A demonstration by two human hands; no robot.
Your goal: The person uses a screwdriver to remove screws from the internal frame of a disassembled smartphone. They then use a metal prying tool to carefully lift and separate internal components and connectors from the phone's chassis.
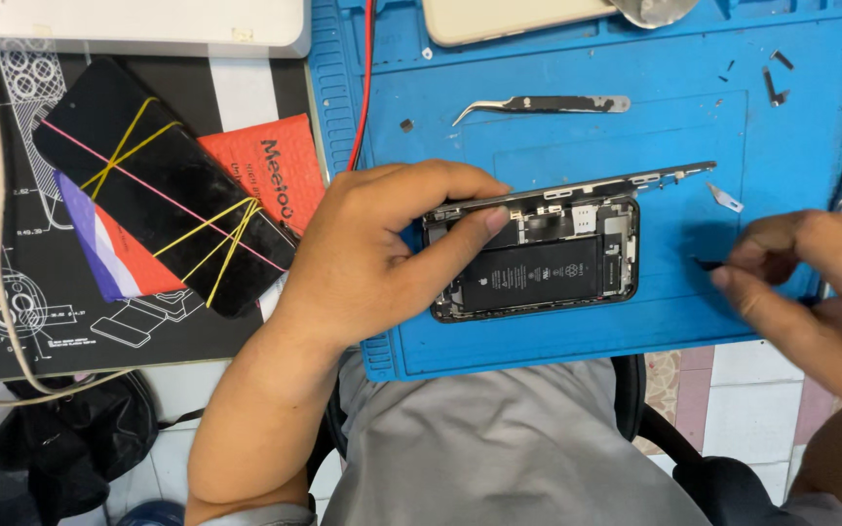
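The left hand (382,248) curls around the opened phone (536,265) on the blue mat (557,146), while the right hand (811,282) pinches a small dark part (708,263).

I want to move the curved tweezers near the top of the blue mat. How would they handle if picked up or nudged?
The curved tweezers look thin, flat metal, so probably light and stiff. Lying flat on the blue mat, they should slide rather than roll. The fine bent tip may snag or bend.
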